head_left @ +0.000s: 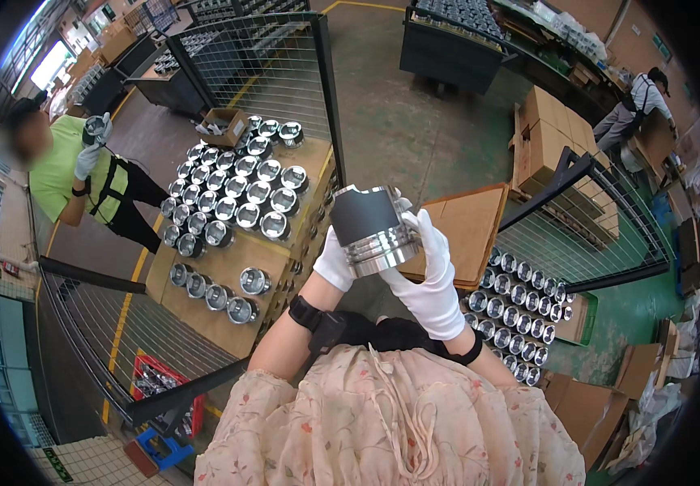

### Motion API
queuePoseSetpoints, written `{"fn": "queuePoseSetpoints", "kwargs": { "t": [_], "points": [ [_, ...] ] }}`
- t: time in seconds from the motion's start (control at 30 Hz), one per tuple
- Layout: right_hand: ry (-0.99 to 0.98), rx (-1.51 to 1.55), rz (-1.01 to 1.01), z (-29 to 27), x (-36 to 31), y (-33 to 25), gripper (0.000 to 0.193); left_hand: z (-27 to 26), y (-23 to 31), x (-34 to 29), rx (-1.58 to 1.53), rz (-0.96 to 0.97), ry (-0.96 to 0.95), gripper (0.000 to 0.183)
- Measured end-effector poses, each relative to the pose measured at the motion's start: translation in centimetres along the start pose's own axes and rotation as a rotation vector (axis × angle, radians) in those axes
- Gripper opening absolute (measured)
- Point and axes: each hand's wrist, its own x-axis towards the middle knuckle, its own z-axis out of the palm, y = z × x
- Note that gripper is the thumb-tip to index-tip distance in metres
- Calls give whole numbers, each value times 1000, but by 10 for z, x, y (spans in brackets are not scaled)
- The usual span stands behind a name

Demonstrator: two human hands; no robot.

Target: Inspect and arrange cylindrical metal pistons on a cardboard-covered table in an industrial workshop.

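A metal engine piston (372, 229) with a dark coated skirt and shiny ring grooves is held up in front of my body, its grooved end tilted down toward me. My left hand (335, 261), in a white glove, grips it from the left side; most of its fingers are hidden behind the piston. On the other side my right hand (433, 279), gloved too, has its thumb under the grooved end and its fingers along the far right edge. To the left, rows of similar pistons (246, 215) stand on a brown board (281, 255) stacked over more pistons.
Wire-mesh cage panels (285, 73) with dark frames flank me. On the right, more pistons (516, 312) stand in rows beside a tilted brown board (467, 227). Cardboard boxes (557, 142) are stacked behind. A co-worker in a green shirt (66, 162) holds a piston; another person (642, 105) bends at far right.
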Motion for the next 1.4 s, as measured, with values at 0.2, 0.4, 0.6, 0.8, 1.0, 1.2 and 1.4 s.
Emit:
{"fn": "queuePoseSetpoints", "kwargs": {
  "t": [0.2,0.4,0.6,0.8,1.0,1.2,1.4],
  "points": [
    [-20,691,298,27,-33,61,101,8,-18,-9,416,363,249,43],
    [-56,1815,818,12,12,41,58,49,-60,-34,1997,839,301,102],
    [-135,1784,924,25,28,39,57,51,-26,-61,1848,620,148,100],
    [-364,1300,1010,80,40,49,53,15,51,-80,1852,474,445,48],
    [-683,1104,1266,164,22,62,57,-62,164,-146,1980,124,1079,26],
    [-697,695,1364,199,5,93,44,-219,297,-260,2005,-29,1741,24],
    [-635,475,1475,207,-2,103,42,-325,355,-294,1903,-332,1830,19]
  ]
}}
